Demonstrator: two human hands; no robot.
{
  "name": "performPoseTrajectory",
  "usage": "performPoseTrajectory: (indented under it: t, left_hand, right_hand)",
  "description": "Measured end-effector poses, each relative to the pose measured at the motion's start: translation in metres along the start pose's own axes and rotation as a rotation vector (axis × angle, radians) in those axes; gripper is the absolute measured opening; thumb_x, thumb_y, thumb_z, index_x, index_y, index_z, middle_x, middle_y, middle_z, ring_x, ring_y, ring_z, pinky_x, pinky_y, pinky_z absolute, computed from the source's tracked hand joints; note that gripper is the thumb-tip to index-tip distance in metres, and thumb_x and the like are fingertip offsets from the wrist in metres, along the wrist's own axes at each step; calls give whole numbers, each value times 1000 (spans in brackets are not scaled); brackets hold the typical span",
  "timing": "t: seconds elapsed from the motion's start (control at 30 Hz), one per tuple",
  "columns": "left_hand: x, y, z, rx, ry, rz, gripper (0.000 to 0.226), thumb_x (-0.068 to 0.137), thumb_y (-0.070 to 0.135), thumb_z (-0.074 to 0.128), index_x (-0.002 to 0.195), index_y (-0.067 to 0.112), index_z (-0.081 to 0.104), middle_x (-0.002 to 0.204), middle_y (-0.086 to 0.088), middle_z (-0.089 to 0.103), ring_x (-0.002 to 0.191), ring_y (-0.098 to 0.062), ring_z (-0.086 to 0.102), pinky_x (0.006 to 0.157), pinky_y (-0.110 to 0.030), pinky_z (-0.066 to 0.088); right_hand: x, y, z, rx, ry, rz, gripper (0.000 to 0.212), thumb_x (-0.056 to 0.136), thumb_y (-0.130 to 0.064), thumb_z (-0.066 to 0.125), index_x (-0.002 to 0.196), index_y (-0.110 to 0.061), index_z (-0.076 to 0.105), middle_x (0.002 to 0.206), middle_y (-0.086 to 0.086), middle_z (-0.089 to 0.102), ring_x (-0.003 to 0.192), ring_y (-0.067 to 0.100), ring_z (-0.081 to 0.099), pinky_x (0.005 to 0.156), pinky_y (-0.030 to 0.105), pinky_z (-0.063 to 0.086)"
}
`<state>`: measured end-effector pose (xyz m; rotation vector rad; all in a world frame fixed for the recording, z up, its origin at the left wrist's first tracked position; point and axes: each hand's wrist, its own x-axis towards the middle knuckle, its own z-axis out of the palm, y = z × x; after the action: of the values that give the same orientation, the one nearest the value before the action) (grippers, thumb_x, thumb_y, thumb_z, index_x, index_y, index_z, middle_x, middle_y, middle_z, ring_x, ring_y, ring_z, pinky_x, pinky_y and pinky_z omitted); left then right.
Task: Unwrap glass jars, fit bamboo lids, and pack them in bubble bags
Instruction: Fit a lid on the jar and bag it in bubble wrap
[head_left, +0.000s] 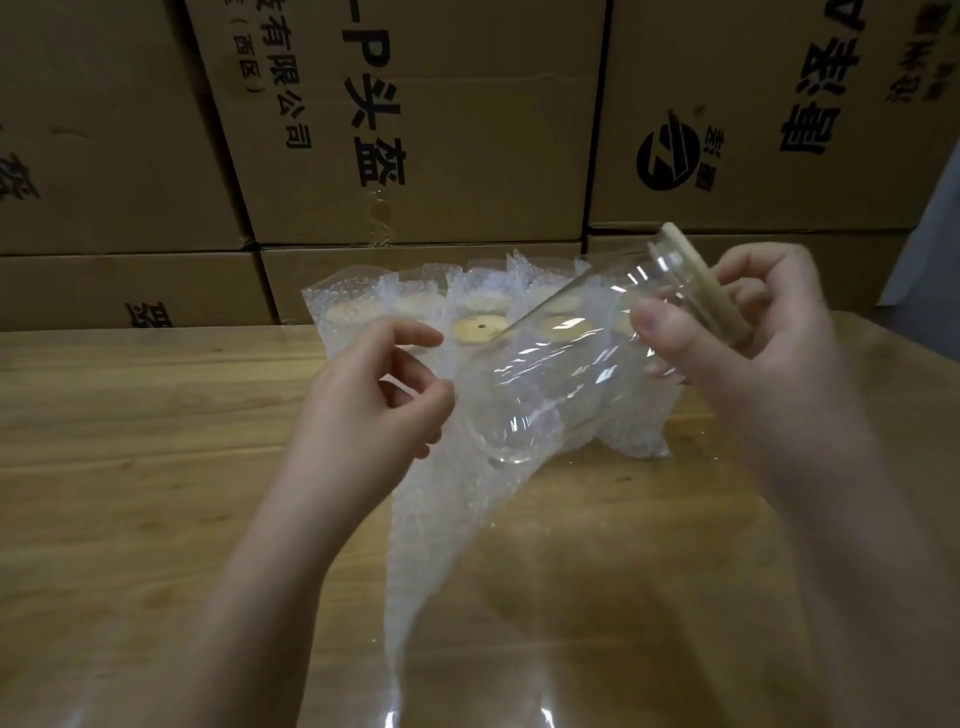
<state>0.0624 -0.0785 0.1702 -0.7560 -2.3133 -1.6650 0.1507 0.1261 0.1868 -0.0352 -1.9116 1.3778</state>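
Observation:
A clear glass jar (561, 384) with a bamboo lid (698, 283) fitted on its upper right end lies tilted above the table. My right hand (727, 338) grips the jar near the lid. The jar's lower end sits inside the mouth of a bubble bag (447, 519) that hangs down to the table. My left hand (374, 395) pinches the bag's open edge beside the jar. Behind them stands a row of bubble bags (415, 306) with jars inside, their bamboo lids (479, 328) showing through the plastic.
The wooden table (130, 441) carries everything. Stacked cardboard boxes (415, 130) with printed characters form a wall right behind the row of packed bags. Clear plastic film (545, 712) lies at the table's near edge.

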Motion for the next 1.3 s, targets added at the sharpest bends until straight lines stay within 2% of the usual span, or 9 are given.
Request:
performPoseTrajectory:
  t: [0.1, 0.2, 0.4, 0.6, 0.7, 0.8, 0.9, 1.17, 1.3]
  left_hand:
    - [-1, 1, 7, 30, -5, 44, 28, 84, 12, 67, 99, 34, 59, 73, 14, 64, 57, -6, 57, 53, -22, 49]
    - [-3, 2, 12, -22, -19, 78, 27, 83, 11, 68, 97, 34, 61, 71, 12, 63, 62, 0, 56, 58, -15, 44]
    - [-4, 2, 22, -242, -20, 68, 23, 75, 24, 67, 95, 36, 64, 74, 16, 62, 95, -8, 65, 95, -40, 47]
    - [-1, -2, 27, -455, 4, 38, 23, 75, 21, 67, 96, 31, 64, 73, 13, 62, 83, -5, 63, 74, -18, 47]
    - [-2, -1, 28, -457, 5, 23, 24, 76, 20, 68, 97, 30, 64, 74, 12, 63, 82, -4, 62, 74, -18, 47]
    - [-1, -3, 28, -385, 33, 29, 22, 84, 14, 70, 98, 30, 63, 75, 13, 64, 84, -4, 62, 82, -25, 45]
    - [0, -6, 27, -312, 32, 2, 23, 85, 10, 69, 98, 29, 63, 72, 15, 64, 77, 0, 61, 75, -19, 49]
    - [6, -18, 27, -54, 39, -1, 21, 85, 12, 69, 96, 28, 61, 66, 19, 61, 69, 3, 56, 68, -14, 44]
    - [0, -13, 23, 327, -3, 213, 19, 88, 24, 63, 106, 28, 59, 95, 15, 57, 75, 0, 58, 69, -26, 53]
  right_hand:
    - [-3, -3, 2, -112, -100, 14, 53, 52, -68, 68, 92, -44, 44, 93, -13, 58, 79, 1, 62, 63, 21, 51]
    - [-6, -2, 7, -189, -168, 52, 54, 54, -68, 71, 94, -43, 43, 101, -12, 58, 83, 2, 62, 64, 24, 52]
    - [-9, 7, 23, -223, -260, 110, 52, 57, -62, 72, 92, -38, 41, 99, -16, 55, 76, 2, 55, 63, 23, 39]
    - [-13, 3, 28, -403, -362, -61, 45, 57, -57, 69, 88, -38, 42, 101, -25, 44, 91, -8, 48, 66, 11, 38]
    - [-12, 3, 25, -498, -368, -125, 44, 57, -59, 64, 89, -39, 42, 103, -26, 41, 95, -8, 44, 76, 20, 34]
    - [-10, 7, 24, -634, -403, -147, 43, 57, -64, 59, 88, -41, 40, 102, -28, 41, 101, -13, 38, 89, 32, 29]
    - [-10, 14, 30, -691, -485, -118, 43, 60, -64, 63, 87, -41, 39, 100, -26, 42, 103, -16, 33, 97, 32, 26]
    - [-11, 38, 50, -758, -516, -70, 45, 64, -66, 65, 90, -40, 38, 101, -21, 44, 93, 2, 45, 105, 38, 23]
    - [-11, 46, 54, -785, -547, -28, 43, 70, -64, 64, 93, -39, 37, 106, -19, 44, 92, 3, 48, 97, 35, 29]
